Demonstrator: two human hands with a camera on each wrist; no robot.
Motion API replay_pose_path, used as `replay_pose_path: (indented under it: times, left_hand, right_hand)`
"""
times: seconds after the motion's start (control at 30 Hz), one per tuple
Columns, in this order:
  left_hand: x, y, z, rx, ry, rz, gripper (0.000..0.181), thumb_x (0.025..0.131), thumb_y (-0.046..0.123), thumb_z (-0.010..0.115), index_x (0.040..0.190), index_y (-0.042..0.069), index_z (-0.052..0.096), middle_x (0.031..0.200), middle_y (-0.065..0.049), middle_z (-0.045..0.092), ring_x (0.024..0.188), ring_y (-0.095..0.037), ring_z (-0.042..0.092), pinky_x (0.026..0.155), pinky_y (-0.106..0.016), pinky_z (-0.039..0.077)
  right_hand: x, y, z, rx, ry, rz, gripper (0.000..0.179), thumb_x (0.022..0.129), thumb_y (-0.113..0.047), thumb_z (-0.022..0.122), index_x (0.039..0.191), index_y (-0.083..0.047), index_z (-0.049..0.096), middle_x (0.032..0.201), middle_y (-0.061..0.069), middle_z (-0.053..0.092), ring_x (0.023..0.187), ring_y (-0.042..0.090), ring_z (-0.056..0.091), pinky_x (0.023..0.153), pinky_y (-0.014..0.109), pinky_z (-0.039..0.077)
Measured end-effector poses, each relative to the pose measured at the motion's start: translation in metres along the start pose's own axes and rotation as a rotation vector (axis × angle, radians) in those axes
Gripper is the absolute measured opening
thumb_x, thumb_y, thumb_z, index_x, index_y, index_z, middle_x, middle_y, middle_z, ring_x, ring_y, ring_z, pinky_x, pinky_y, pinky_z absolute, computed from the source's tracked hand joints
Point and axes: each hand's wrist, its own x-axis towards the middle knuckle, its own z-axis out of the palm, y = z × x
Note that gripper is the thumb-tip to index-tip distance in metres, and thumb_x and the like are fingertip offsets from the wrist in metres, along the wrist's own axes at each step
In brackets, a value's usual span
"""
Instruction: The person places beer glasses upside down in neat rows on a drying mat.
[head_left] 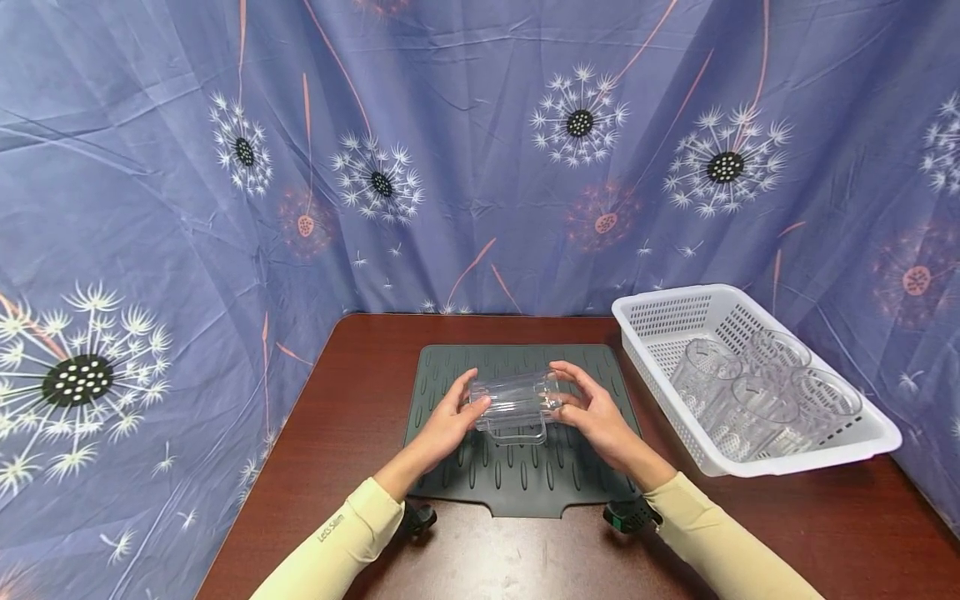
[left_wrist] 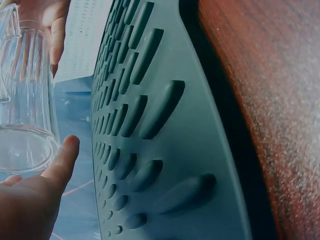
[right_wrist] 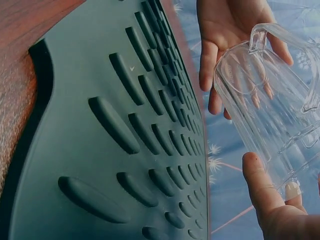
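Observation:
A clear ribbed mug [head_left: 510, 398] lies on its side in the air between both hands, over a dark grey drying mat [head_left: 517, 487]. Its handle [head_left: 517, 437] faces toward the person's body. My left hand [head_left: 452, 414] holds one end, thumb on the near side. At the other end, my right hand [head_left: 596, 412] grips with thumb and fingers spread around the edge. In the right wrist view, the left hand's fingers show through the clear mug [right_wrist: 270, 105]. The left wrist view shows the round end of the mug [left_wrist: 27, 147] beside the left thumb.
To the right, a white perforated basket [head_left: 667, 400] holds several clear mugs [head_left: 765, 400]. The mat, covered in raised oval ridges, lies on a reddish-brown table [head_left: 330, 467]. A blue dandelion-print curtain [head_left: 480, 167] hangs behind and at the sides.

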Motion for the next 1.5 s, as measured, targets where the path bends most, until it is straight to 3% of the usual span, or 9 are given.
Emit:
replay_pose_path:
  times: [0.37, 0.6, 0.87, 0.93, 1.17, 1.5]
  left_hand:
    - [-0.002, 0.0, -0.002, -0.045, 0.003, 0.038, 0.059, 0.103, 0.029, 0.058, 0.156, 0.018, 0.034, 0.159, -0.027, 0.031, 0.135, -0.04, 0.05, 0.097, -0.053, 0.052]
    - [-0.001, -0.002, -0.002, -0.043, 0.019, 0.042, 0.06, 0.101, 0.028, 0.063, 0.155, 0.02, 0.038, 0.156, -0.025, 0.038, 0.123, -0.035, 0.06, 0.091, -0.048, 0.055]
    - [-0.001, -0.002, -0.003, -0.001, 0.023, 0.038, 0.062, 0.099, 0.034, 0.064, 0.154, 0.023, 0.039, 0.154, -0.022, 0.04, 0.122, -0.032, 0.06, 0.092, -0.048, 0.055]
    - [0.0, -0.002, -0.003, -0.008, 0.024, 0.037, 0.061, 0.099, 0.032, 0.065, 0.154, 0.023, 0.039, 0.153, -0.021, 0.042, 0.12, -0.031, 0.061, 0.091, -0.047, 0.055]
    - [-0.004, -0.002, 0.0, -0.033, 0.028, 0.024, 0.06, 0.1, 0.027, 0.065, 0.154, 0.021, 0.04, 0.145, -0.021, 0.049, 0.115, -0.029, 0.064, 0.09, -0.047, 0.055]
    - [0.007, 0.004, -0.008, -0.001, 0.023, 0.033, 0.061, 0.099, 0.034, 0.066, 0.153, 0.022, 0.041, 0.143, -0.018, 0.051, 0.115, -0.026, 0.064, 0.09, -0.046, 0.055]
  right_hand:
    - [0.003, 0.003, -0.001, 0.03, -0.01, 0.005, 0.068, 0.09, 0.003, 0.056, 0.152, -0.017, 0.037, 0.152, 0.021, 0.033, 0.129, 0.034, 0.057, 0.088, 0.036, 0.057]
    - [0.001, 0.007, -0.004, -0.006, -0.043, -0.02, 0.067, 0.092, 0.004, 0.056, 0.152, -0.014, 0.035, 0.151, 0.024, 0.034, 0.132, 0.051, 0.047, 0.09, 0.045, 0.056]
    - [0.003, 0.011, -0.007, -0.043, -0.06, -0.027, 0.067, 0.092, 0.002, 0.06, 0.152, -0.015, 0.036, 0.152, 0.026, 0.035, 0.134, 0.05, 0.046, 0.092, 0.048, 0.056]
    - [0.003, 0.011, -0.008, -0.037, -0.061, -0.028, 0.067, 0.091, 0.002, 0.06, 0.152, -0.015, 0.036, 0.152, 0.026, 0.035, 0.134, 0.051, 0.046, 0.091, 0.044, 0.056]
    - [-0.002, 0.011, -0.008, -0.041, -0.075, -0.011, 0.067, 0.093, 0.0, 0.061, 0.153, -0.018, 0.035, 0.153, 0.025, 0.035, 0.135, 0.05, 0.046, 0.094, 0.051, 0.054]
    - [0.009, 0.005, -0.01, -0.028, -0.076, -0.021, 0.067, 0.093, 0.002, 0.061, 0.152, -0.017, 0.035, 0.154, 0.026, 0.034, 0.134, 0.047, 0.047, 0.092, 0.039, 0.056]
